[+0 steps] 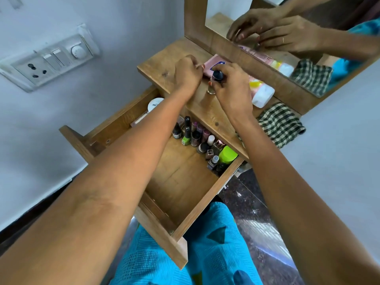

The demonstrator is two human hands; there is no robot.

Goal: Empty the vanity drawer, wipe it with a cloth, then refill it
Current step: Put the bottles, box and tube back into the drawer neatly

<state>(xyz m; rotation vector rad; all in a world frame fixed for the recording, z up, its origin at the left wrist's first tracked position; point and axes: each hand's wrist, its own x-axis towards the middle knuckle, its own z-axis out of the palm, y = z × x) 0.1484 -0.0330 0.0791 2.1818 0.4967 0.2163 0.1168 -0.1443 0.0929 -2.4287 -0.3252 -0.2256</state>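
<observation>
Crowding the shelf (162,65) edge, right hand (232,90) grips bottle (217,75); left hand (188,73), grasp unclear.

We see wood across the middle of the frame: the drawer (181,182) is bare, matt, grained board, and the shelf (160,66) above it the same, with dark knots; the mirror (226,9) at upper right is smooth, glossy glass; the checked cloth (279,124) at right is coarse woven fabric; the nail-polish bottles (195,136) look glossy; the small bottle (217,76) has a shiny dark cap; the white bottle (263,95) is smooth plastic; the floor (257,202) at lower right is polished speckled stone; the wall (123,27) is matt paint.
</observation>
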